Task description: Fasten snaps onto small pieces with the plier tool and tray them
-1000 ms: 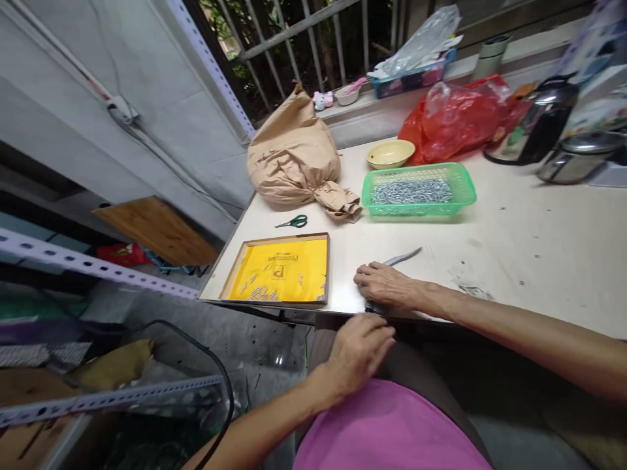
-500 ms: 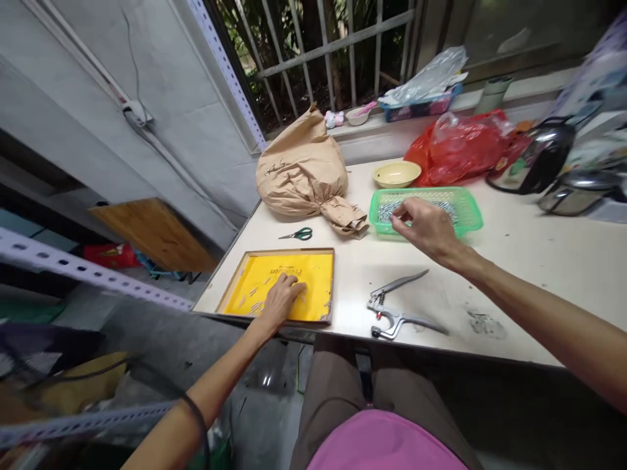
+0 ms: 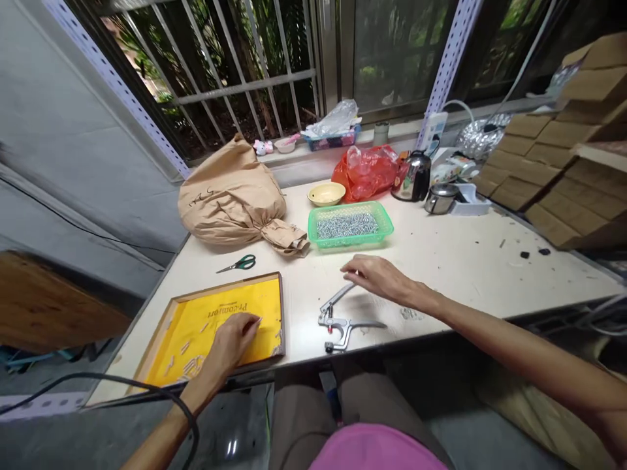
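My left hand [image 3: 231, 341] is over the shallow tray [image 3: 281, 313] with a yellow bottom, thumb and finger pinched on a small pale piece [image 3: 259, 320]. Several similar small pale pieces [image 3: 192, 367] lie loose on the yellow. Above the upper handle of the metal hand pliers [image 3: 347, 324], my right hand [image 3: 379, 277] has its fingers closed together; whatever is between them is too small to make out. The pliers lie on the white table, jaws toward the tray. Behind them a green plastic basket [image 3: 386, 230] holds many small silvery metal parts [image 3: 347, 226].
Green-handled scissors [image 3: 245, 262] lie behind the tray, in front of a brown paper sack [image 3: 230, 196]. Farther back are a yellow bowl [image 3: 326, 194], a red plastic bag [image 3: 365, 173] and a dark kettle [image 3: 416, 176]. Cardboard boxes [image 3: 563, 170] are stacked at right. A black cable [image 3: 122, 382] crosses my left forearm.
My right hand has come away from the green basket, nearer to me, over the pliers' handle. My left hand stays at the tray, now pinching a pale piece. The view has swung right.
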Demonstrator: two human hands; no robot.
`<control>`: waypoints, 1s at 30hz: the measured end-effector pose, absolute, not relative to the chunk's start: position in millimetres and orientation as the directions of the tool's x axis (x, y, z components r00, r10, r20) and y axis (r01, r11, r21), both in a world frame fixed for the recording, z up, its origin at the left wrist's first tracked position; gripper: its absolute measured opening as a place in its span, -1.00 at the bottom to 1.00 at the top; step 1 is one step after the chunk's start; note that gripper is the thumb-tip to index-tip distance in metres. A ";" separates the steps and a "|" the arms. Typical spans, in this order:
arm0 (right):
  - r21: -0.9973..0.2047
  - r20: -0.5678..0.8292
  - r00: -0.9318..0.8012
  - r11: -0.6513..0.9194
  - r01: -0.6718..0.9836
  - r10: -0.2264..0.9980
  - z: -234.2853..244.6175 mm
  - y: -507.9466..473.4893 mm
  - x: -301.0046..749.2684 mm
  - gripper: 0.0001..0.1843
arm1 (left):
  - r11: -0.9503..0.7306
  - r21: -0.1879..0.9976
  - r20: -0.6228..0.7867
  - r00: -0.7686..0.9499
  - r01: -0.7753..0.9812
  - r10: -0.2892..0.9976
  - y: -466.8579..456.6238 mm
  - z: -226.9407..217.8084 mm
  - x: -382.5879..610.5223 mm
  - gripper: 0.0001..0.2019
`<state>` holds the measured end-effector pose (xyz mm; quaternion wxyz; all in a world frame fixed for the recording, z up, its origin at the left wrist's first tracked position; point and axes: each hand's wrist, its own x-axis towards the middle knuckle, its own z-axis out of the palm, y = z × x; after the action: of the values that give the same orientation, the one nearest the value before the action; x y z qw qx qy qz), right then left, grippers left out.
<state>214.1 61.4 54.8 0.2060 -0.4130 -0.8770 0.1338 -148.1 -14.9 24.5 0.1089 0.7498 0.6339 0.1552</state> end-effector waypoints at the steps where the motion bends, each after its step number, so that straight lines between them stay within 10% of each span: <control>1: -0.398 0.185 -0.616 0.632 0.665 0.765 46.3 46.5 216.1 -0.69 | -0.144 0.409 0.081 0.121 0.901 0.989 -17.4 31.5 -131.4 -0.78; 5: -0.352 -0.002 -0.676 0.632 0.690 0.737 18.1 7.2 221.4 -0.67 | -0.159 0.485 -0.017 0.191 0.860 0.981 -24.5 42.1 -64.5 -0.76; 13: -0.330 -0.023 -0.660 0.618 0.714 0.751 -2.3 -10.0 225.7 -0.76 | -0.479 -0.028 -0.200 0.464 0.878 0.863 -23.0 10.2 -20.8 -0.74; 21: -0.338 0.000 -0.649 0.611 0.716 0.761 -5.8 -15.2 228.1 -0.79 | -0.571 -0.077 -0.288 0.530 0.817 0.798 -22.4 12.9 -19.7 -0.75; 26: -0.347 0.002 -0.635 0.596 0.724 0.773 -8.8 -15.5 227.9 -0.81 | -0.401 0.186 -0.226 0.436 0.897 0.871 -17.1 11.7 -16.5 -0.82; 30: -0.342 0.018 -0.630 0.597 0.726 0.776 -8.1 -17.4 228.6 -0.82 | 0.228 0.640 -0.443 0.110 0.734 0.890 -12.2 6.1 -13.6 -0.76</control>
<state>228.6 -17.4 -8.1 0.0828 -0.4220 -0.8898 0.1530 -13.6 -12.2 6.1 0.4213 0.6145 0.6606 0.0921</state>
